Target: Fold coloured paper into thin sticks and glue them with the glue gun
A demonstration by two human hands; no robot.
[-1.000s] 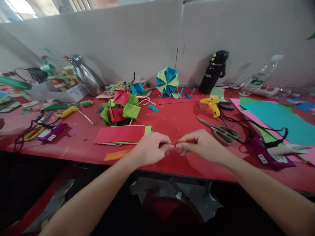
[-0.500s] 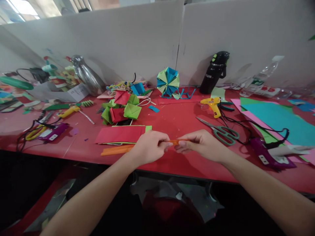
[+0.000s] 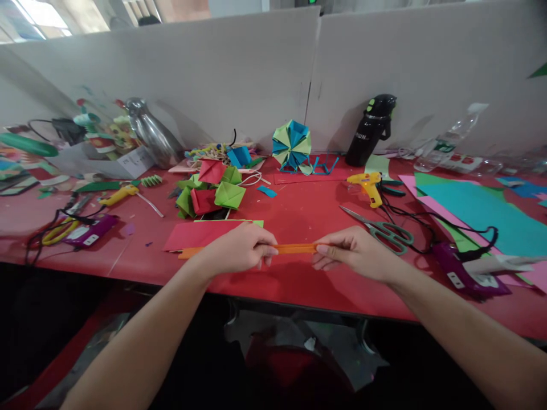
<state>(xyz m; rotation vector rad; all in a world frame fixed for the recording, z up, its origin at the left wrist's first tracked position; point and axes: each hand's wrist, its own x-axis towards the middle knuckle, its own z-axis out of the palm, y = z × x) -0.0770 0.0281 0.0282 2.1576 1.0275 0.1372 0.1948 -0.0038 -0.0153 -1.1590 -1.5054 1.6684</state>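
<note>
A narrow folded strip of orange paper [image 3: 296, 249] stretches level between my two hands, above the red table near its front edge. My left hand [image 3: 244, 249] pinches the strip's left end between thumb and fingers. At the other end, my right hand [image 3: 348, 250] grips it the same way. Partly behind my left wrist lie more orange paper strips [image 3: 188, 253]. Sheets of red paper [image 3: 194, 233], with green showing at their edge, rest just beyond the left hand. Scissors [image 3: 387, 232] with grey-green handles lie past the right hand.
Red and green folded paper shapes [image 3: 209, 193] cluster at the left. A yellow glue gun [image 3: 368, 188], a purple power strip [image 3: 468, 270] with cords and coloured paper sheets [image 3: 478, 205] occupy the right. A black bottle [image 3: 371, 131] and a blue-and-green paper wheel [image 3: 292, 145] stand at the back.
My left hand has moved left, away from the right hand, so more of the orange strip shows between them. The right hand stays nearly in place.
</note>
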